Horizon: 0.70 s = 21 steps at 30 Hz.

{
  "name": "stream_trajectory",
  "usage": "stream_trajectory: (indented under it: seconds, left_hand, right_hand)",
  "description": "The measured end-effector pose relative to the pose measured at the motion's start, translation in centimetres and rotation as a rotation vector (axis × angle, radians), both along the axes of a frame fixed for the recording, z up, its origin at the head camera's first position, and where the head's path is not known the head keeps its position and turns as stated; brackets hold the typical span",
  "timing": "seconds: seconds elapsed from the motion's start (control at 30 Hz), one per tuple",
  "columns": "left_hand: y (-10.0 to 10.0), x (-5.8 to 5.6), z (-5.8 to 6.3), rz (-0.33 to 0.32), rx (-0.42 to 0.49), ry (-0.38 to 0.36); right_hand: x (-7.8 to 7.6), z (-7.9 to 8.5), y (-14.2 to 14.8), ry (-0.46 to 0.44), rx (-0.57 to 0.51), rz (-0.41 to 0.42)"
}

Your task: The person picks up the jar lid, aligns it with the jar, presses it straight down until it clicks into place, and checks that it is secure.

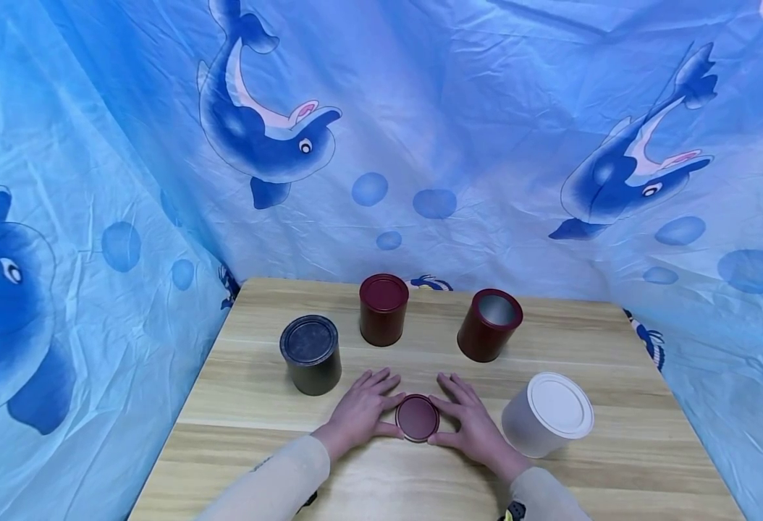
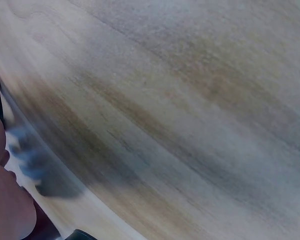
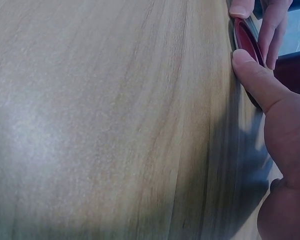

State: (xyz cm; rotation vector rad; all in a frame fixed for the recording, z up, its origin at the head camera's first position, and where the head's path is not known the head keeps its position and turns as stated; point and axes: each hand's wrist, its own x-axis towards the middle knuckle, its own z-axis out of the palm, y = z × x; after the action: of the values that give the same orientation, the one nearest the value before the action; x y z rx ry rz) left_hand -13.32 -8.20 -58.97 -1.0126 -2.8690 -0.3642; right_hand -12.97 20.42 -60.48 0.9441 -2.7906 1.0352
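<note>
A round dark red lid (image 1: 417, 417) lies low over the wooden table, between my two hands. My left hand (image 1: 363, 409) holds its left edge with thumb and index finger, the other fingers spread forward. On the opposite edge, the thumb and index finger of my right hand (image 1: 468, 420) grip the rim. Seen from the right wrist, the lid (image 3: 246, 40) is edge-on, with the right thumb pressed against its near side. Only a slice of the left hand (image 2: 7, 200) enters the left wrist view, where the lid is out of sight.
Behind the hands stand a lidded dark red can (image 1: 382, 311) and an uncovered dark red can (image 1: 489, 325). A black lidded can (image 1: 312, 354) is to the left, and a white lidded can (image 1: 546, 414) beside the right wrist. Blue dolphin-print curtain (image 1: 388, 145) surrounds the wooden table (image 1: 238, 405).
</note>
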Motion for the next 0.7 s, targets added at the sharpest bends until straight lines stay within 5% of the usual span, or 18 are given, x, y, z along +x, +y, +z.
stream_trajectory:
  seconds: [0.43,0.7]
  left_hand:
    - [-0.1,0.1,1.2,0.008,-0.011,-0.018]
    - [-0.3,-0.2,3.1,-0.02,-0.024,0.047]
  right_hand:
    - [0.1,1.0,-0.1,0.022,-0.015,0.003]
    - [-0.2,2.7,-0.3,0.064,-0.024,0.013]
